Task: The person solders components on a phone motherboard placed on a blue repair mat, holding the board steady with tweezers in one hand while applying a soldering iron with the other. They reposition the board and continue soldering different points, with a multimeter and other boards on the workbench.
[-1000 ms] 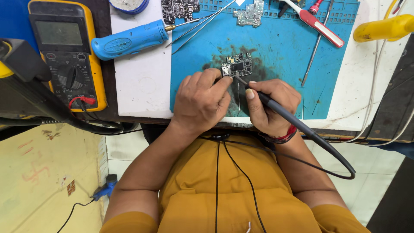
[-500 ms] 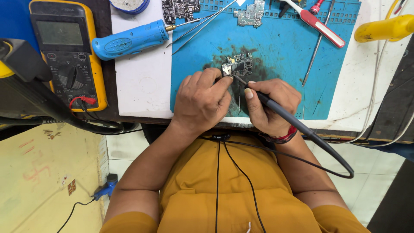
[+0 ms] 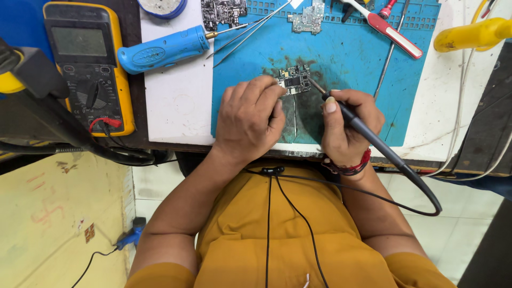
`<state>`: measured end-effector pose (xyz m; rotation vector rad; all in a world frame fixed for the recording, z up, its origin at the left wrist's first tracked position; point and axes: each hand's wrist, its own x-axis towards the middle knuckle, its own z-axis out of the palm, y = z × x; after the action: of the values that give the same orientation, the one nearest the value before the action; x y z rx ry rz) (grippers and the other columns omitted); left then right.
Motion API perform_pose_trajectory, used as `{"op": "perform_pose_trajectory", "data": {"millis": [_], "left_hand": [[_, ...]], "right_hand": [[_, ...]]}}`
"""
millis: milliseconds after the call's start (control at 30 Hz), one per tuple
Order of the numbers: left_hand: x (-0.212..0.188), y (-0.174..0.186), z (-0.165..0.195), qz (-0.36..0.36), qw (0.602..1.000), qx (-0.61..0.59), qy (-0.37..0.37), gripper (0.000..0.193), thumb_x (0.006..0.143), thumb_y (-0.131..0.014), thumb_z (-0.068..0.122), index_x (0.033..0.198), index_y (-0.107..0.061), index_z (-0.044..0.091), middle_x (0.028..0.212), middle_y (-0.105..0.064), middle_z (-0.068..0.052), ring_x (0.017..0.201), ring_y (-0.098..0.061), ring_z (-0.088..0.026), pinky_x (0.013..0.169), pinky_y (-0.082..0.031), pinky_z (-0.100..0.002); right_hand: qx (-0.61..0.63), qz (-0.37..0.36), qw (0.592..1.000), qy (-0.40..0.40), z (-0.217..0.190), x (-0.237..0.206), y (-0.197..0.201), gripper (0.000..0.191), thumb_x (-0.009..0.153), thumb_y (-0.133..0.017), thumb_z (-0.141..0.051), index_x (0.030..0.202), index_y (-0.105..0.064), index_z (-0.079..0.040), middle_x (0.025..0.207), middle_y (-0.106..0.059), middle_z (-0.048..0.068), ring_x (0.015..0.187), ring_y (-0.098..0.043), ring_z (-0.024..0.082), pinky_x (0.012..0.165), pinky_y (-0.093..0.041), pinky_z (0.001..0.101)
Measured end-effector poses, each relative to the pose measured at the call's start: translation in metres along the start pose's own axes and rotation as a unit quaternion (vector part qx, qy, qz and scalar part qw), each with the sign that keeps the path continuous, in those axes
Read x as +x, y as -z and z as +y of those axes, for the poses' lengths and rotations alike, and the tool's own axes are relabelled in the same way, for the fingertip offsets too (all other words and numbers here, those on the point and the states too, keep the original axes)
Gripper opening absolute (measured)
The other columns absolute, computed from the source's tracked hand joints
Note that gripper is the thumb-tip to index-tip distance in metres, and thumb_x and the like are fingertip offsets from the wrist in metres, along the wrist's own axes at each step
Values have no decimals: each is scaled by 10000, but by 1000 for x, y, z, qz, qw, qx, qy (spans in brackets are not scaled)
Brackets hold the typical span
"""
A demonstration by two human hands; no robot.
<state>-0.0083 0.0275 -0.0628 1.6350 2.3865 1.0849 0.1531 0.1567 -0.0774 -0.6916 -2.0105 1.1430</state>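
A small circuit board (image 3: 294,80) lies on the blue work mat (image 3: 346,58). My left hand (image 3: 249,120) rests on the mat with its fingertips pressing the board's left edge. My right hand (image 3: 346,125) grips a black soldering iron (image 3: 354,122) like a pen. Its metal tip touches the board's right side. The iron's black cable loops down off the table past my right forearm.
A yellow multimeter (image 3: 88,66) sits at the left, a blue-handled tool (image 3: 162,49) beside it. Two more circuit boards (image 3: 224,12) (image 3: 308,17) lie at the mat's far edge, with tweezers (image 3: 250,32) and a red-handled tool (image 3: 392,29). A yellow handle (image 3: 469,34) lies at the right.
The soldering iron's tip has shifted slightly along the board's right side. My left hand stays on the board.
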Motion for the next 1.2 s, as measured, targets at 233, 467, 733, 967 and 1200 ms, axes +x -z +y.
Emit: {"op": "perform_pose_trajectory", "data": {"millis": [233,467,733,967,1200], "left_hand": [[12,-10,-1,-1,999,45,-13,449,902,-729,159,1323,-602,70,1334,-653,-71,1187,-573,-244,1068,-370,-439],[4,-10,0,12,995,92,28,488,930,-825,360,1266,-606,83,1106,-668,-65,1029,-591,-245,959,-391,-429],[16,4,-8,-58,998,-19,-32,697,804,-771,218,1428,-515,43,1370,-619,-132,1158,-579,-286,975,-438,-427],[15,-1,-10,-60,998,-7,-31,689,900,-811,258,1469,-476,62,1402,-601,-107,1158,-572,-276,1001,-440,-422],[12,-1,-11,-48,998,-22,-26,718,910,-808,236,1501,-437,63,1377,-620,-115,1150,-587,-279,990,-444,-415]], "right_hand": [[21,1,1000,5,5,3,-3,94,1111,-651,-27,1170,-619,39,815,-663,65,709,-612,94,652,-459,222],[25,3,1000,-11,6,3,-7,101,1092,-662,-25,1161,-628,41,821,-653,70,693,-560,72,624,-425,215],[63,-2,997,-33,7,7,-9,124,1094,-668,-53,1168,-622,35,899,-701,70,739,-632,69,674,-498,207],[39,-7,998,-45,9,5,-7,126,1060,-720,-29,1138,-639,29,849,-664,51,699,-565,48,627,-433,198],[33,-18,996,-81,8,7,-5,115,1003,-760,-6,1046,-657,24,838,-679,35,728,-564,48,608,-435,197]]}}
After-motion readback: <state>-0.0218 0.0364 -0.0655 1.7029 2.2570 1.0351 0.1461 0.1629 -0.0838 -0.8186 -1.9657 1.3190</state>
